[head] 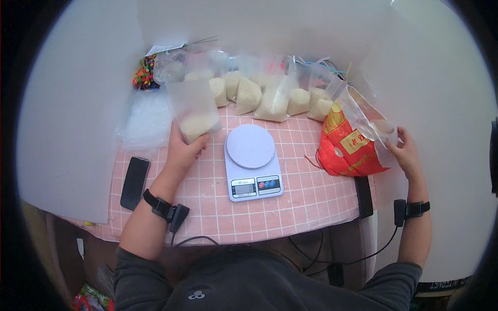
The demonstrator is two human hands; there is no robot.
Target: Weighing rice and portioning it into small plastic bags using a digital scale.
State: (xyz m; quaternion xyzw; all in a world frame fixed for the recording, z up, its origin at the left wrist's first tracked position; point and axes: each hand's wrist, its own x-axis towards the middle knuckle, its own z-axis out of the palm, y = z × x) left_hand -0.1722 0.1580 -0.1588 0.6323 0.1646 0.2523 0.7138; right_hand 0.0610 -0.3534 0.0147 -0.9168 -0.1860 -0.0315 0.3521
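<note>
My left hand (186, 147) grips a translucent plastic bag (198, 120) by its lower part, with pale, rice-like grains settled at the bottom. The bag is held upright, left of a white digital kitchen scale (253, 161). The scale's round platform is bare. At the right, my right hand (406, 151) holds a translucent cup-like plastic container (385, 134) at the mouth of a red and gold sack (350, 144). The sack leans with its top spread apart; what is inside it is hidden.
Several filled clear bags (249, 95) line the back. Flat plastic bags (146, 116) and a black phone (134, 182) lie left. Multicoloured ties (146, 74) sit in the back left corner. A black slab (363, 196) lies at the right edge. Cables (350, 261) hang from my wrist straps.
</note>
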